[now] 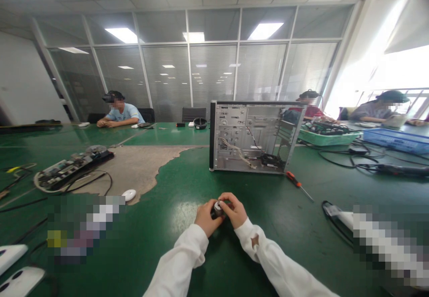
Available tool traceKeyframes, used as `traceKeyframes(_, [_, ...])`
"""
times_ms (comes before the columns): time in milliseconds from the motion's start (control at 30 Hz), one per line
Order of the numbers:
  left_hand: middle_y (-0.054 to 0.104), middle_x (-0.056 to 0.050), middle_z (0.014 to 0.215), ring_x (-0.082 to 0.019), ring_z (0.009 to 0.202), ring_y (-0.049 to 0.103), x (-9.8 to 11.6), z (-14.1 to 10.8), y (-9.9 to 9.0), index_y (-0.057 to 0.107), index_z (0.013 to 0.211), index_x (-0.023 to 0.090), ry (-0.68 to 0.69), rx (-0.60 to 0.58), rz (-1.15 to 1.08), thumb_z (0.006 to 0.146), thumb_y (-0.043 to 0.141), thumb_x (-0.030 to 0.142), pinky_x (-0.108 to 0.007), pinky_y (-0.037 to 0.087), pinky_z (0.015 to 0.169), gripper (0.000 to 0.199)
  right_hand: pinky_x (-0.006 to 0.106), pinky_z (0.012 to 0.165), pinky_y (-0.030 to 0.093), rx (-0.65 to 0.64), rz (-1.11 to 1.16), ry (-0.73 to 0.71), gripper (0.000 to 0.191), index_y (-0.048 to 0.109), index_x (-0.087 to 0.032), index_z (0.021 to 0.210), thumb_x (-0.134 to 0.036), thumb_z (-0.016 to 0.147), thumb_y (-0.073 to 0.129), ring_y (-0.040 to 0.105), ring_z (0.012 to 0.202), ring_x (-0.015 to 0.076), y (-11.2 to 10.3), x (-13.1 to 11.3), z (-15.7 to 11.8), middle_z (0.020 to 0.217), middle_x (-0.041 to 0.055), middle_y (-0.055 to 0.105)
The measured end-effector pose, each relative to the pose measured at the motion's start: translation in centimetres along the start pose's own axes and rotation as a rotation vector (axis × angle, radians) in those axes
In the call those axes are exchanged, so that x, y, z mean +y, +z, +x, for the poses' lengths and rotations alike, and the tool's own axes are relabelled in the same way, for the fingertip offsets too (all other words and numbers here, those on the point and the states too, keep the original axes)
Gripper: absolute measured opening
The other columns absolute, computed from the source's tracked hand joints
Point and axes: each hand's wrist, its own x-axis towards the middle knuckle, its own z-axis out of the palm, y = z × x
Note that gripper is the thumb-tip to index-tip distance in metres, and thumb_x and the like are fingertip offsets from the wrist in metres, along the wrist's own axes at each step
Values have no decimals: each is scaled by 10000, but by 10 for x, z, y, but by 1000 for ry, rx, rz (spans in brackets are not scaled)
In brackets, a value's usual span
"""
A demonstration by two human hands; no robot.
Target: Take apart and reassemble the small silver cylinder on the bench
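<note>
Both my hands meet low in the middle of the view, above the green table. My left hand [207,218] is closed around the side of a small round metal-looking piece [217,207], pale on top and dark below. From the other side my right hand [234,209] grips the same piece, thumb and fingers at its top edge. The fingers cover much of it, so its exact kind does not show. Beyond my hands an open computer case [234,131] stands upright, with loose cables and a black fan [271,160] inside.
An orange-handled screwdriver [294,179] lies right of the case. Farther right are a green basket [328,139] and a blue basket [395,140] with cables around. A long board with parts [73,167] lies left. Several people sit around the table [187,185].
</note>
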Motion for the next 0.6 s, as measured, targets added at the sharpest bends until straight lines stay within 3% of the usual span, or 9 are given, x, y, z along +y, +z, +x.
traceKeyframes(167, [580, -7, 828, -177, 815, 521, -9, 2, 2, 538, 848, 197, 50, 32, 16, 578, 603, 200, -297, 389, 744, 277, 263, 636, 428, 85, -12, 85, 210, 541, -171, 819, -344, 707, 505, 537, 716, 148, -9, 12, 5, 769, 32, 575])
traceKeyframes(367, [551, -31, 872, -173, 850, 509, -25, 8, -1, 519, 877, 173, 72, 147, 3, 599, 577, 173, -304, 390, 770, 283, 254, 560, 414, 87, -168, 95, 196, 553, -182, 772, -352, 684, 512, 514, 602, 129, -18, 28, 4, 679, 7, 577])
traceKeyframes(600, [549, -35, 877, -159, 834, 523, -34, 10, -5, 507, 885, 162, -2, 204, -25, 614, 551, 139, -306, 401, 776, 276, 264, 624, 405, -131, -386, 0, 107, 550, -196, 750, -232, 704, 459, 523, 651, 129, -20, 26, 2, 709, 3, 577])
